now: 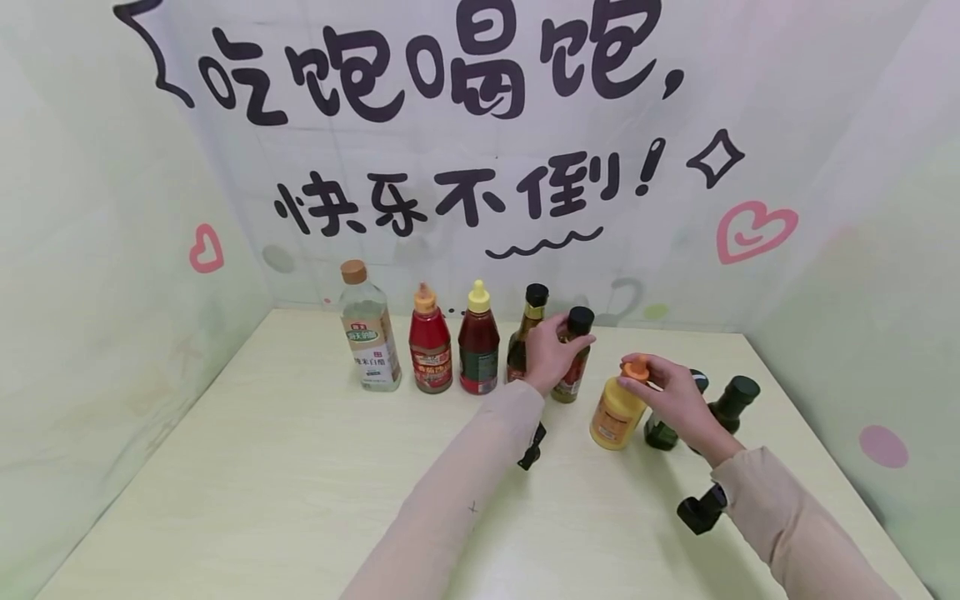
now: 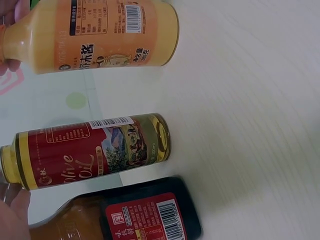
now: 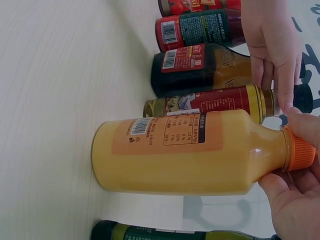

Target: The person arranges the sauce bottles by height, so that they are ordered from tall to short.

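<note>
Mustard (image 1: 617, 417) is the bottle I have under the right hand (image 1: 678, 400), its thumb and fingertips curled in a pinch about the orange cap (image 3: 301, 150); its base appears to rest on the table (image 1: 262, 483). My left hand (image 1: 551, 354) grips the oil (image 1: 572, 379) by its neck, fingers closed. I judge the step as handling or placing this pair, side by side but apart; the next move calls for steady, upright control, without knocking neighbours. Left of the oil I see the brown bottle (image 3: 182, 67), then the yellow-tipped sauce (image 1: 478, 350), ketchup (image 1: 431, 354) and vinegar (image 1: 371, 346); past the mustard, two green bottles (image 1: 660, 434) stand partly hidden.
</note>
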Motion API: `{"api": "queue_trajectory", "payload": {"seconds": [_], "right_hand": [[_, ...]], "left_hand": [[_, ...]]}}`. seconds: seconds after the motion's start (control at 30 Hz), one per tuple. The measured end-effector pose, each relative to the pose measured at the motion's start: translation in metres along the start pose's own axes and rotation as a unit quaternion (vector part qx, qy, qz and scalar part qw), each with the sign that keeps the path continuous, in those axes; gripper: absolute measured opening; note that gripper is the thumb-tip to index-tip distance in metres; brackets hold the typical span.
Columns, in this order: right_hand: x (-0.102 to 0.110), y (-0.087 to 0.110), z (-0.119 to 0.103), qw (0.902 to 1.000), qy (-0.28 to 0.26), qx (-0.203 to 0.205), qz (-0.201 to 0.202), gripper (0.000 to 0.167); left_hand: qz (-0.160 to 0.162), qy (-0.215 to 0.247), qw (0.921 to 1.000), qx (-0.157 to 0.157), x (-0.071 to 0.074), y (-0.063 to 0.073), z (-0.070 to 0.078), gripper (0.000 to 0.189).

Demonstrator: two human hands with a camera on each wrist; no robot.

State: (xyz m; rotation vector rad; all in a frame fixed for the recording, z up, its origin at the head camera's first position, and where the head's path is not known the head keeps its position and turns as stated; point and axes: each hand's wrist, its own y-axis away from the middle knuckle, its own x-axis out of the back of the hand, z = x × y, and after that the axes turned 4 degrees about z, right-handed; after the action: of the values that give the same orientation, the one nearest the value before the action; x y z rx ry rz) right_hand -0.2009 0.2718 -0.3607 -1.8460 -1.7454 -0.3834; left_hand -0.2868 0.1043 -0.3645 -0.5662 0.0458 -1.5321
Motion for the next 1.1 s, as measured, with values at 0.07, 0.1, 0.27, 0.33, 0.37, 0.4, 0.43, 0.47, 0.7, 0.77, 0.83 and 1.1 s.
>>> {"api": "queue_trajectory", "payload": {"seconds": [0.07,0.1,0.27,0.33,0.37,0.4,0.43,0.47,0.7,0.77,0.83,1.1], "right_hand": [[0.0000,-0.0005,0.0006,1.0000,0.000,-0.002,-0.001,0.046],[-0.0001,-0.0006,0.0007,1.0000,-0.001,-0.002,-0.002,0.047],[0.0008,-0.0006,0.0011,1.0000,0.002,-0.002,0.001,0.046],[0.0008,-0.0002,0.0007,1.0000,0.001,-0.003,0.003,0.045],[0.0007,0.0000,0.0003,1.0000,0.001,-0.003,0.003,0.045],[0.0007,0.0004,-0.0002,1.0000,0.000,-0.001,0.004,0.044],[0.0006,0.0005,-0.0003,1.0000,0.000,-0.001,0.005,0.044],[0.0003,0.0007,-0.0005,1.0000,-0.001,0.000,0.006,0.043],[-0.0018,0.0011,0.0000,1.0000,-0.006,0.002,0.007,0.041],[-0.0021,0.0006,0.0007,1.0000,-0.006,-0.001,0.005,0.041],[-0.0024,0.0001,0.0014,1.0000,-0.008,-0.003,0.003,0.042],[-0.0024,0.0007,0.0027,0.9999,-0.009,0.000,0.011,0.044]], "left_hand": [[0.004,-0.002,1.0000,-0.002,-0.0017,-0.0002,-0.0002,0.035],[0.007,-0.004,1.0000,-0.004,-0.0023,-0.0004,-0.0002,0.035],[0.013,-0.010,0.9998,-0.008,-0.0065,-0.0023,-0.0004,0.039],[0.011,-0.007,0.9999,-0.008,-0.0078,-0.0028,-0.0008,0.040],[0.009,-0.005,0.9999,-0.008,-0.0082,-0.0030,-0.0011,0.041],[0.007,-0.002,0.9999,-0.008,-0.0084,-0.0031,-0.0013,0.041],[0.005,0.000,1.0000,-0.007,-0.0087,-0.0032,-0.0017,0.041],[0.003,0.003,1.0000,-0.006,-0.0089,-0.0032,-0.0023,0.041],[-0.019,0.009,0.9998,0.002,-0.0073,-0.0035,-0.0045,0.041],[-0.026,0.008,0.9996,0.006,-0.0063,-0.0036,-0.0037,0.041],[-0.032,0.005,0.9994,0.008,-0.0057,-0.0041,-0.0033,0.042],[-0.047,-0.002,0.9986,0.025,-0.0053,-0.0069,-0.0015,0.046]]}}
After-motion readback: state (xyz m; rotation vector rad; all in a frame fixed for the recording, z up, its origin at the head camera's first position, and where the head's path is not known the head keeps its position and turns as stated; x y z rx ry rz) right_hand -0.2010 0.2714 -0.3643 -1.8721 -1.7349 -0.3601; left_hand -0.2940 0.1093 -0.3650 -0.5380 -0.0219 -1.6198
